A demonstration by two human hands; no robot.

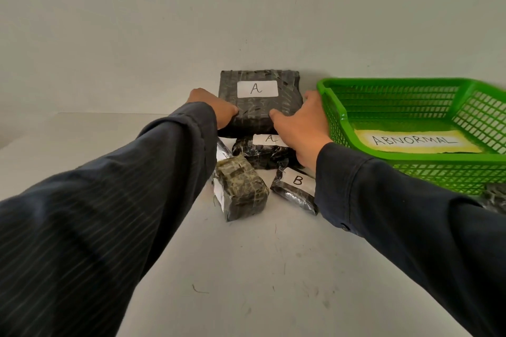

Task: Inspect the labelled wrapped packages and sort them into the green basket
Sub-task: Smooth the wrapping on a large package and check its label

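A large black wrapped package [260, 102] with a white label "A" leans against the wall at the back of the table. My left hand [212, 109] grips its left edge and my right hand [299, 124] grips its right edge. Below it lies a smaller black package labelled "A" [260, 152]. A black package labelled "B" [297, 190] lies under my right forearm. An olive-tinted block package [241, 190] stands nearest, its label turned to the side. The green basket [332, 108] sits at the right, with a yellow "ABNORMAL" sign [413, 141] inside.
A silvery package [222, 151] peeks out beside my left sleeve. Another dark wrapped package [494, 198] shows at the right edge below the basket. The pale wall rises right behind the packages. White tabletop [260, 268] stretches toward me.
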